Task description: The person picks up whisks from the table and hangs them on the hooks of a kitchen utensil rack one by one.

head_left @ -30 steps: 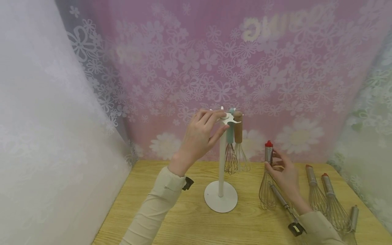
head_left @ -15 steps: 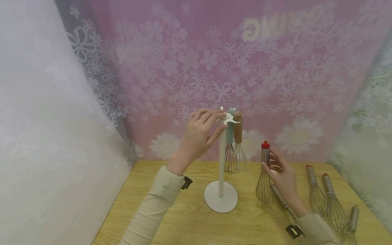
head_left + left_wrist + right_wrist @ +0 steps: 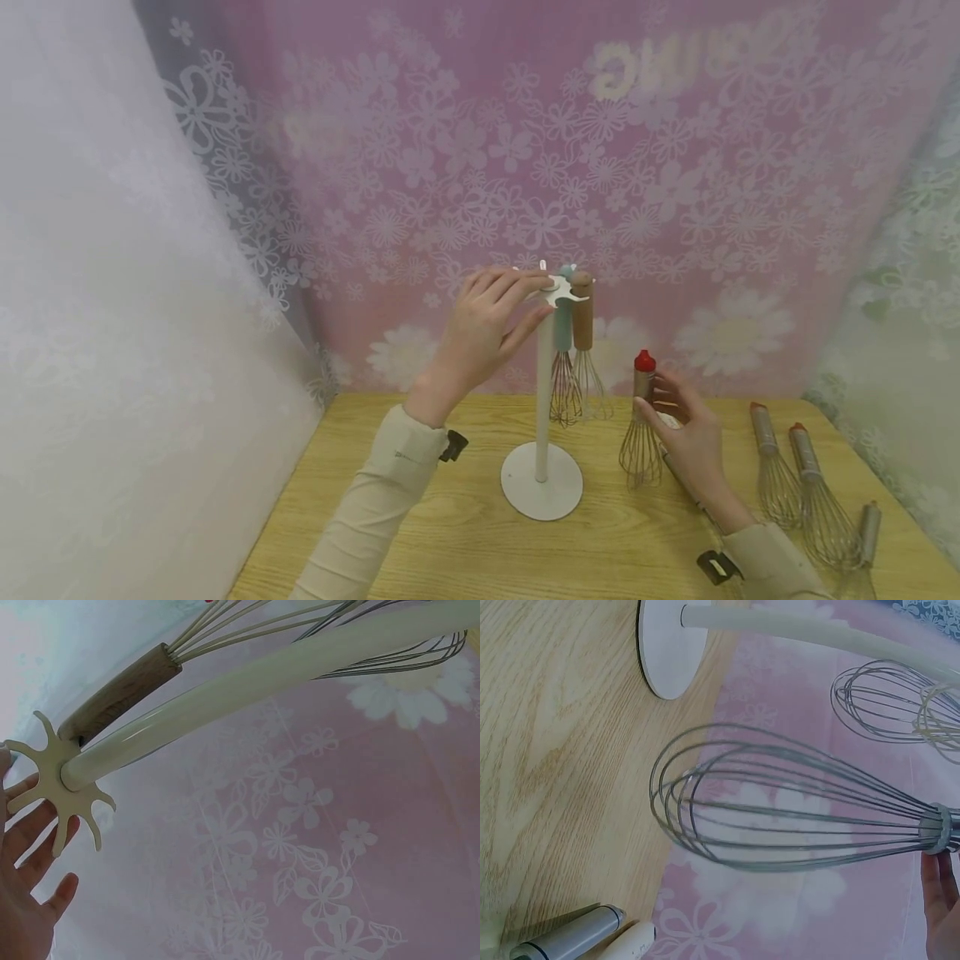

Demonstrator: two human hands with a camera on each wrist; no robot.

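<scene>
My right hand (image 3: 693, 442) pinches a steel whisk (image 3: 643, 383) with a red end cap by its handle, upright to the right of a white stand (image 3: 543, 392). Its wire loops (image 3: 772, 802) hang down over the table in the right wrist view. My left hand (image 3: 483, 325) rests on the stand's top hook ring (image 3: 60, 780), with fingers extended over it and the thumb apart. From the far side of the ring hang a whisk with a teal handle (image 3: 563, 325) and another with a wooden handle (image 3: 124, 694).
Two steel whisks with red ends (image 3: 763, 433) lie at the table's right, beside another steel handle (image 3: 867, 533). A steel-handled utensil (image 3: 577, 934) and a white handle (image 3: 630, 943) lie below my right hand. The stand's round base (image 3: 542, 500) sits mid-table; a floral curtain (image 3: 450, 167) closes the back.
My right hand has moved a little left with the red-capped whisk, and the whisk's wire end has risen. The left hand has stayed on the stand's top.
</scene>
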